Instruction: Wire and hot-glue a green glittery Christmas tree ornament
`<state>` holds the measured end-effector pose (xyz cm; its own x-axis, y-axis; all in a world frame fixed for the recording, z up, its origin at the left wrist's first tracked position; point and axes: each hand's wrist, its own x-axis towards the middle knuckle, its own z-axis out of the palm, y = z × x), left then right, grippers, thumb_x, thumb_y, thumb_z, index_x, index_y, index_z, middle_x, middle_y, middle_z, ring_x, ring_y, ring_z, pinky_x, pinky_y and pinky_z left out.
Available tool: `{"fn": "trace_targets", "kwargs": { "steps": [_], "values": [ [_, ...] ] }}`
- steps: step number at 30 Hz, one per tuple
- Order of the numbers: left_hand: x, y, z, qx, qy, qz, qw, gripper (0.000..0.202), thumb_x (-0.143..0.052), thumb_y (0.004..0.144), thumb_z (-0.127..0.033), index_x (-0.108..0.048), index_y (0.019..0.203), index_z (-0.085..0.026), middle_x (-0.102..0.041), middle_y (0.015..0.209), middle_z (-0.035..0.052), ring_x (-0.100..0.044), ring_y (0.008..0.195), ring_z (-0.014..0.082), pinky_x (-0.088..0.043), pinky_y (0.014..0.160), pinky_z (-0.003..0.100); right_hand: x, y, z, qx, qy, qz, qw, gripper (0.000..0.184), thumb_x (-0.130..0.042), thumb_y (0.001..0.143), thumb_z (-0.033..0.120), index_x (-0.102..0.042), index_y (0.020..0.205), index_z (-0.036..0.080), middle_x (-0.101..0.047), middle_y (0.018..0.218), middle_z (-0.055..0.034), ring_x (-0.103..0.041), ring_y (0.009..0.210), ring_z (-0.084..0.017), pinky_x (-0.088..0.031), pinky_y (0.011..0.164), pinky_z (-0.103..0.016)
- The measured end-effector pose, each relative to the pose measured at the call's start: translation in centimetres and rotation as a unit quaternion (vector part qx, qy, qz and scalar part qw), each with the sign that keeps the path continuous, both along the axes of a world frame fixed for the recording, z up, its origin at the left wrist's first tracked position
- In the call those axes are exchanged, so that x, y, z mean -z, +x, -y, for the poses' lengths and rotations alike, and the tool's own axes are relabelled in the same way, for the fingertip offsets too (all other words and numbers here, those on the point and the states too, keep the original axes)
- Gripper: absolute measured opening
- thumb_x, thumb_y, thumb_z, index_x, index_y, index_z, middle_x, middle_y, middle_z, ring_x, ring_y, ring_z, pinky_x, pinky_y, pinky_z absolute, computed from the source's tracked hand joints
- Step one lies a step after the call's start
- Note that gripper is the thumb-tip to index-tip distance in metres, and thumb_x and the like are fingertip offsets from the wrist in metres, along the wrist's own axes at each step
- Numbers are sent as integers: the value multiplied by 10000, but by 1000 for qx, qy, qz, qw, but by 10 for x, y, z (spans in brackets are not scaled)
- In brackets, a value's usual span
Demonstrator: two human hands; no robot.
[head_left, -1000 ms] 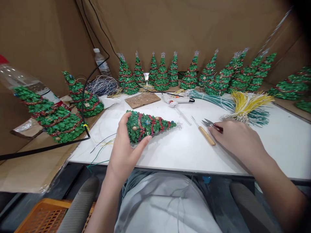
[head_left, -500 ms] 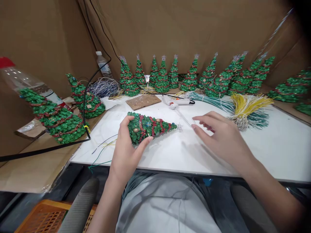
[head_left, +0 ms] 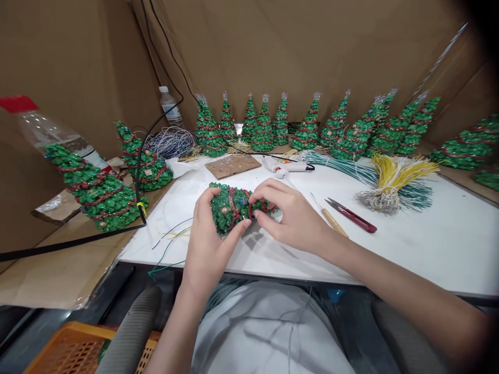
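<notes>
Some of the tree (head_left: 225, 209) held in the left hand (head_left: 208, 241) hides behind the right hand (head_left: 292, 215), whose own hold is unclear.

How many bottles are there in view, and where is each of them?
2. The red-capped bottle is at the far left, partly behind a green tree; the white-capped bottle is at the back, behind tangled wires. Others may be hidden.

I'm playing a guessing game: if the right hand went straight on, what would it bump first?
Probably the small tree gripped by the left hand: the right hand has its fingertips right by it, maybe touching.
</notes>
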<state>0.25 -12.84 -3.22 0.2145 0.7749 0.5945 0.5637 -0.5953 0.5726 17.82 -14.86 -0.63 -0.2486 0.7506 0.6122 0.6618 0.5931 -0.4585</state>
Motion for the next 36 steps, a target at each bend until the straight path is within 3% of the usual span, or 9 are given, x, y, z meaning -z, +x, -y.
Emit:
{"fn": "trace_targets", "kwargs": {
  "steps": [7, 11, 17, 22, 24, 27, 30, 32, 36],
  "values": [
    [2, 2, -1, 5, 15, 4, 1000, 604, -663, 765, -339, -344, 1257, -196, -470, 1247, 123, -477, 1165, 259, -401, 988, 415, 2, 2, -9, -87, 9, -17, 996, 281, -599, 720, 89, -561, 975, 200, -566, 1020, -70, -549, 973, -196, -466, 858, -352],
    [-2, 1, 2, 10, 0, 5, 1000, 668, -690, 716, -296, -336, 1272, -189, -456, 1264, 125, -454, 1192, 268, -381, 1017, 426, 8, 2, -9, -115, 35, -13, 993, 226, -562, 720, 55, -561, 889, 205, -545, 1037, -71, -543, 995, -190, -474, 855, -342],
    [-8, -12, 3, 101, -91, 47, 990, 697, -605, 666, -163, -321, 1301, -197, -437, 1305, 126, -535, 1099, 244, -466, 924, 378, 17, 1, -9, -100, 100, 66, 988, 80, -559, 830, 154, -601, 882, 198, -559, 1056, -96, -535, 1016, -206, -478, 860, -371],
    [-4, -26, -9, 169, -153, 132, 965, 582, -470, 729, -176, -323, 1288, -240, -414, 1348, 106, -594, 957, 183, -512, 792, 331, 20, 0, -8, -67, 129, 83, 986, 119, -497, 881, 164, -612, 866, 188, -587, 1033, -100, -562, 958, -194, -505, 805, -361],
    [-4, -30, -15, 139, -159, 160, 964, 464, -437, 762, -197, -373, 1221, -226, -485, 1270, 95, -590, 945, 179, -503, 766, 316, 20, -2, -7, -55, 130, 78, 987, 114, -496, 884, 167, -608, 865, 181, -594, 1031, -104, -572, 939, -192, -511, 794, -356],
    [-9, -32, -22, 90, -174, 152, 969, 251, -426, 800, -226, -476, 1044, -197, -606, 1001, 47, -585, 860, 168, -471, 751, 298, 20, -4, -6, -45, 132, 80, 987, 115, -486, 887, 155, -598, 865, 170, -603, 1025, -109, -581, 926, -194, -514, 790, -349],
    [-14, -31, -25, 112, -198, 95, 969, 182, -405, 822, -261, -567, 825, -178, -620, 803, 21, -570, 797, 174, -453, 751, 297, 20, -4, -5, -44, 131, 80, 987, 123, -475, 887, 147, -593, 867, 177, -603, 1025, -108, -586, 922, -196, -515, 795, -354],
    [-14, -30, -28, 121, -209, 99, 965, 229, -414, 816, -289, -601, 761, -169, -631, 776, 30, -575, 841, 196, -459, 776, 310, 20, -4, -5, -46, 124, 72, 989, 124, -476, 881, 143, -593, 865, 182, -600, 1027, -106, -587, 922, -196, -517, 794, -357],
    [-2, -31, -37, 109, -250, 189, 943, 304, -486, 800, -376, -659, 863, -134, -679, 880, 78, -581, 981, 247, -470, 863, 378, 22, -3, -6, -51, 112, 46, 991, 117, -488, 869, 137, -590, 840, 186, -595, 1014, -100, -585, 925, -193, -518, 783, -353]
  ]
}}
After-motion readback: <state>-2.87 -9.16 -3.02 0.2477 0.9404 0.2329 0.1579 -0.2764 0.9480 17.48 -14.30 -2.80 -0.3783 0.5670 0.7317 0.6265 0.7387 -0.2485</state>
